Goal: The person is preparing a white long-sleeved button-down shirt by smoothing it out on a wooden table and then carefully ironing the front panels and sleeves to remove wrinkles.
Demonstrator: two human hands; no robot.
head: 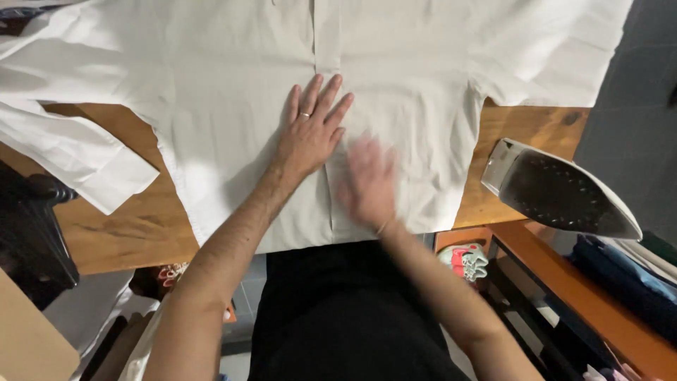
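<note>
Wooden table (134,233) under white shirt (233,63), both hands' fingers (321,95) spread flat; iron (557,187) at edge.

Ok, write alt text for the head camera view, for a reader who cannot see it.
Seen from above, a person's left hand presses flat on a white shirt spread over a wooden table, while the right hand, blurred, passes over the cloth beside it. An iron stands tipped up at the table's right edge, its dark soleplate showing.
</note>
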